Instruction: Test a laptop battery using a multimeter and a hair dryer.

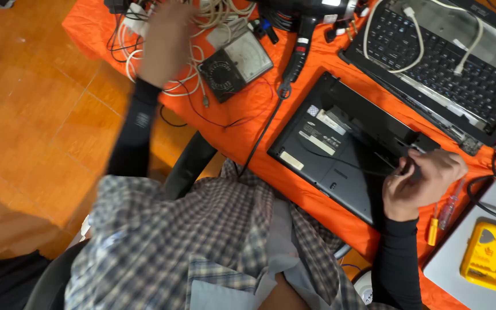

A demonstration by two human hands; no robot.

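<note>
Both arms wear tight black sleeves reaching the wrists; the left sleeve [136, 129] bears a small pale mark (blurred). Over them hangs a loose plaid shirt [202, 235] in grey, white and dark checks, open over a grey undershirt [282, 241].

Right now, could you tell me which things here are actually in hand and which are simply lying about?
In hand:
- right hand on the upturned black laptop
- left hand, blurred, over the tangle of white cables

Lying about:
- analogue meter
- open laptop
- orange-handled screwdriver
- yellow case
- black heat gun
</note>
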